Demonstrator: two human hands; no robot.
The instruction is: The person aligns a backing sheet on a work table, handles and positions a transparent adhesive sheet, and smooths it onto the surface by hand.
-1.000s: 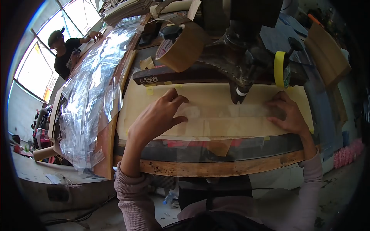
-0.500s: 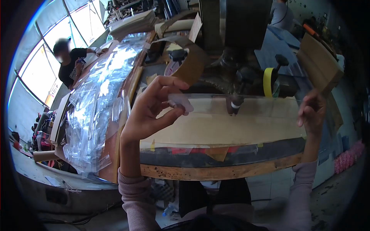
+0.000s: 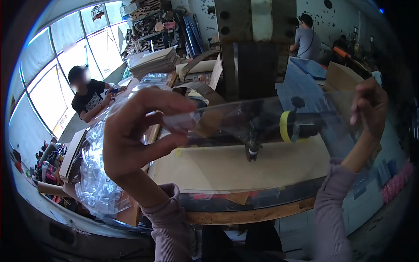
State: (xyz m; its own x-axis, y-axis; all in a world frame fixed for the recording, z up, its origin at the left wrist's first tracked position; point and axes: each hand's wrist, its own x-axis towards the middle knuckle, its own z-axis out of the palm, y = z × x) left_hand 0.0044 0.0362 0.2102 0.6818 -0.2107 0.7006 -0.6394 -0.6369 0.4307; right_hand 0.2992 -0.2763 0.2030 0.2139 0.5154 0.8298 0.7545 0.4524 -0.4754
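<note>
A clear plastic sheet (image 3: 231,117) is stretched across in front of me, raised above the work surface. My left hand (image 3: 135,131) is closed on its left end, with the thumb below and curled fingers above. At the right end, my right hand (image 3: 371,107) has its fingers bent against the plastic; the exact grip is hard to see through the glare. Beneath the sheet lies a tan board or paper (image 3: 248,170) on the machine's bed. The machine's dark nozzle-like part (image 3: 252,150) and a yellow tape roll (image 3: 285,126) show behind the plastic.
The machine's metal column (image 3: 244,65) rises behind the bed. A wooden edge (image 3: 253,215) borders the front. Heaped clear plastic pieces (image 3: 98,174) cover the left table, where a person (image 3: 89,96) works. Another person (image 3: 307,39) is at the back right, near cardboard (image 3: 342,81).
Both hands have lifted the clear sheet higher and closer to my head, the left one moving leftward and the right one rightward. My view has tilted up, showing more of the room.
</note>
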